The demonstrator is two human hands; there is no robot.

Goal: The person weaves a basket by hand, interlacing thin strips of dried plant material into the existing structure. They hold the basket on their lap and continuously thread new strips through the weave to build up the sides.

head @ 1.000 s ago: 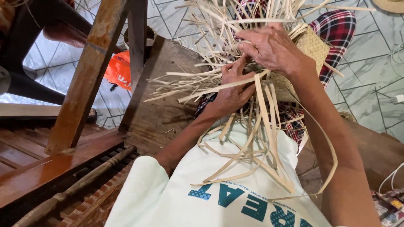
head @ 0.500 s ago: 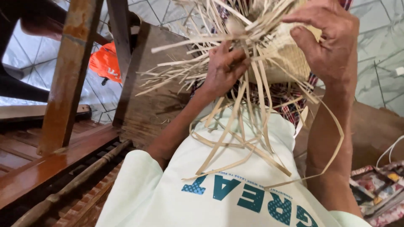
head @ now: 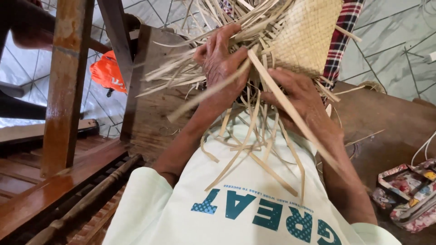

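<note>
Half-woven straw basket [head: 305, 38] held up near the top of the view, over the lap, its finished checkered panel turned to the right and a thick fan of loose straw strips [head: 254, 136] spilling from its open edge toward the left and down across the pale shirt [head: 236, 204]. Left hand [head: 221, 61] pressed into the unwoven strands just beside the woven panel, fingers curled and clenched around a bundle of them, several strips fanning out past the knuckles. Right hand [head: 303, 102] directly below the woven panel, touching its lower edge, fingers closed on strips; one long flat strip running diagonally across the back of that hand. Exact number of strands in either grip not clear.

Behind the basket, red-and-black checked cloth [head: 343, 34]. Under the arms, a dark wooden platform [head: 390, 118], with one stray strip lying on it to the right. At the lower right edge, a flowered pouch [head: 408, 193] beside a white cable [head: 422, 149]. To the left, upright wooden posts [head: 66, 86], a turned wooden rail [head: 86, 204] lower down, and an orange object [head: 108, 72] on the tiled floor [head: 395, 41] beyond.
</note>
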